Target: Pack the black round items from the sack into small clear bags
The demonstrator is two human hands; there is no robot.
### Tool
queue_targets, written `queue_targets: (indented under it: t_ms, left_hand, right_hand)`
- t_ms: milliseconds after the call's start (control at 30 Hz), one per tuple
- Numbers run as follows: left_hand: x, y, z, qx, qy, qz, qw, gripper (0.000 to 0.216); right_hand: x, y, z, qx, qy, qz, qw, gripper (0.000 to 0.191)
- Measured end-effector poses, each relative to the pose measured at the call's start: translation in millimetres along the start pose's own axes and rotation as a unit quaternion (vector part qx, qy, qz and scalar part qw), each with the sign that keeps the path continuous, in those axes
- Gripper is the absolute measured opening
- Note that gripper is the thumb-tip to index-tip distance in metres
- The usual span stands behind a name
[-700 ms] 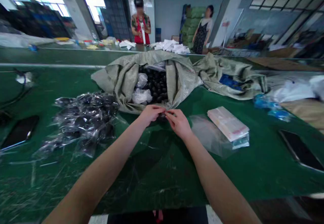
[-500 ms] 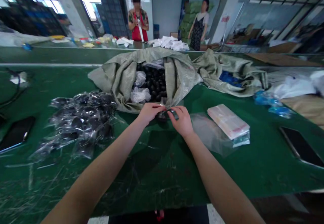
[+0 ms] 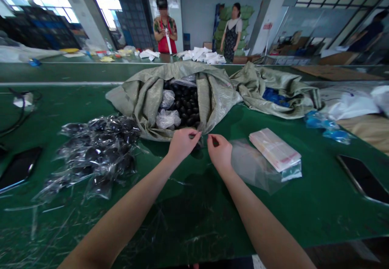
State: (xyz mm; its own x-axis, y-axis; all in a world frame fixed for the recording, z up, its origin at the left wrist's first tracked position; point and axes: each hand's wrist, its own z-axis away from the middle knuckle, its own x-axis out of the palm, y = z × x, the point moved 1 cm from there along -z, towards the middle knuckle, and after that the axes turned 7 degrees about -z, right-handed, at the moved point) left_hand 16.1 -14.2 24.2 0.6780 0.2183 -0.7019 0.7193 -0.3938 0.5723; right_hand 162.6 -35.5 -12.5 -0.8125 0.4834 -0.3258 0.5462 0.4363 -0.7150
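Note:
My left hand (image 3: 182,143) and my right hand (image 3: 219,150) are held close together over the green table (image 3: 188,204), just in front of an open woven sack (image 3: 146,95) full of small black parts (image 3: 187,103). Both hands are pinched shut on the top edge of a small clear plastic bag (image 3: 203,142) with something dark in it; the bag is hard to make out. A heap of filled clear bags (image 3: 97,151) lies to the left. A stack of empty clear bags (image 3: 275,149) lies to the right.
A second crumpled sack (image 3: 273,90) lies at the back right, with blue and white plastic beyond it. Dark phones lie at the far left (image 3: 18,167) and far right (image 3: 363,180). Two people stand at another table behind, with white items piled there.
My hands have drawn slightly apart and a little nearer to me, still pinching the small bag between them. The camera has tilted a bit.

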Motion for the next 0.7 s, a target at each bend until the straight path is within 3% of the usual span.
queue_targets:
  t_ms: [200, 400, 700]
  left_hand:
    - [-21.7, 21.3, -10.1, 0.03, 0.096, -0.128, 0.987, 0.016]
    - [-50.6, 29.7, -15.3, 0.047, 0.156, -0.145, 0.976, 0.016]
    - [-59.8, 31.0, -14.7, 0.044, 0.17, -0.156, 0.972, 0.02]
  right_hand:
    - [-8.3, -40.1, -32.2, -0.094, 0.013, 0.094, 0.991, 0.014]
    - [-15.0, -77.3, -56.7, -0.175, 0.015, 0.112, 0.978, 0.014]
    - [-15.6, -77.6, -63.7, -0.211, 0.035, 0.14, 0.967, 0.012]
